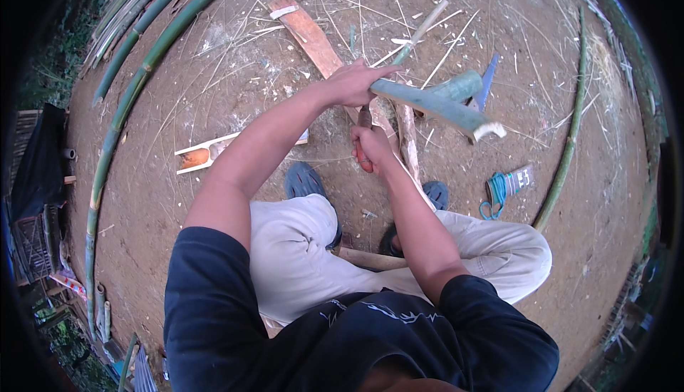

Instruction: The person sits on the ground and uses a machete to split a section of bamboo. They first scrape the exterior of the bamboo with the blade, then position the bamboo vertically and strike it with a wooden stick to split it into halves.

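Observation:
My left hand [350,84] is closed on the near-left end of a split green bamboo piece [438,108], with a finger stretched along its top. The piece slants down to the right, its pale hollow end facing outward. Just below, my right hand [372,147] grips a knife [365,117] by its orange-red handle, the dark blade pointing up toward the bamboo's held end. Whether the blade touches the bamboo I cannot tell. A reddish-brown wooden plank [310,34] with a white band lies beyond and partly under my left hand.
A bamboo tube [462,85] and a blue pointed tool [489,82] lie behind the held piece. Turquoise cord [496,191] sits by a printed container [521,177] at right. A split bamboo trough [194,158] lies left. Long poles [147,64] curve along the left; another pole [572,132] lies right.

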### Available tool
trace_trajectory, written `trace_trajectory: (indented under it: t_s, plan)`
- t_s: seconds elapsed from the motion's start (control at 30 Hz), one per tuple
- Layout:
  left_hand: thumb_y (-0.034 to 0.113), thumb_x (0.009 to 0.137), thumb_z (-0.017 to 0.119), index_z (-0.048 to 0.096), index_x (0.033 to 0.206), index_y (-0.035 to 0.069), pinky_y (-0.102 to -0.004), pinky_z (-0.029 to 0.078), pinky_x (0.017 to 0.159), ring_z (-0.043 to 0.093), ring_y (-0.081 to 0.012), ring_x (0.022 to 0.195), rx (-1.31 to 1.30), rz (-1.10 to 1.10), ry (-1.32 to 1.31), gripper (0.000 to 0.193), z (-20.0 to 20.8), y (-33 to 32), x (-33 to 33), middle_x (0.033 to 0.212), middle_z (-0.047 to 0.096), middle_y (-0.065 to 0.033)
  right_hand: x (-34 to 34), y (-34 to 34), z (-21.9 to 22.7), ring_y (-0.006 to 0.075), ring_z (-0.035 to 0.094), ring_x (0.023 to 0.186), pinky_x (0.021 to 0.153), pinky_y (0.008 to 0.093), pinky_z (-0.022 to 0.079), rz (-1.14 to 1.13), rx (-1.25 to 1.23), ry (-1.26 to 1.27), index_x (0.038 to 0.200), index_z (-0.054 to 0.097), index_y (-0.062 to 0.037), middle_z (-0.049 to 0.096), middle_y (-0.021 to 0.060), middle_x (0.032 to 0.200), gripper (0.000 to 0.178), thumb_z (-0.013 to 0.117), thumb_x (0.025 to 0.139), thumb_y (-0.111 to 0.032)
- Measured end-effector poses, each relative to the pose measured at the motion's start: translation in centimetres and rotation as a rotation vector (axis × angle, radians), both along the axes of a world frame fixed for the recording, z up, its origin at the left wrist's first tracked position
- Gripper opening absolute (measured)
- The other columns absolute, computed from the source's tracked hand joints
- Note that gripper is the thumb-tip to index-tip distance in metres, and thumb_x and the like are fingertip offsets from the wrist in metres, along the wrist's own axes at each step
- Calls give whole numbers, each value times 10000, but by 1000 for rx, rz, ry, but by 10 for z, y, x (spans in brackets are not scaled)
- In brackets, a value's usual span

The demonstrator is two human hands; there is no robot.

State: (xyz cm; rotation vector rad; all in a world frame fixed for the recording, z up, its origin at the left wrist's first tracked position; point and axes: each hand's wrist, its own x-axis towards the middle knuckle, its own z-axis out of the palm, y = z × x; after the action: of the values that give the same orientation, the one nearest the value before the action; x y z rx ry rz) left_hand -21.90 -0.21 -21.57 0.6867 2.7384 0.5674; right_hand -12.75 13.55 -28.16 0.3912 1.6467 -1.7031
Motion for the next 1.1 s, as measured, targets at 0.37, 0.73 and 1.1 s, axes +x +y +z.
trace_trajectory:
  t_s: [0.37, 0.73, 1.1]
  plan:
    - [130, 767, 613, 518, 1414, 144, -503, 558, 663, 694, -380, 721, 36, 321, 313, 654, -9, -10, -16, 770, 698, -185, 49, -16, 11, 180, 581, 594, 578, 336, 529, -273, -473, 42, 1175, 546, 39, 583, 76, 751, 328, 600, 944, -187]
    - [231, 830, 596, 747, 1101, 112, -471, 555, 834, 719, -362, 871, 196, 1016, 210, 333, 18, -55, -39, 852, 737, -168, 32, 6, 7, 146, 514, 527, 496, 300, 446, -393, -525, -98, 1154, 529, 44, 507, 42, 699, 322, 555, 876, -116]
    - [238, 859, 625, 684, 1076, -97, -389, 582, 742, 729, -312, 775, 404, 1428, 185, 403, 0, -110, -46, 948, 731, -246, 57, -69, 66, 103, 427, 478, 433, 272, 370, -631, -476, 111, 1075, 498, -65, 442, -2, 653, 386, 522, 1048, -450]
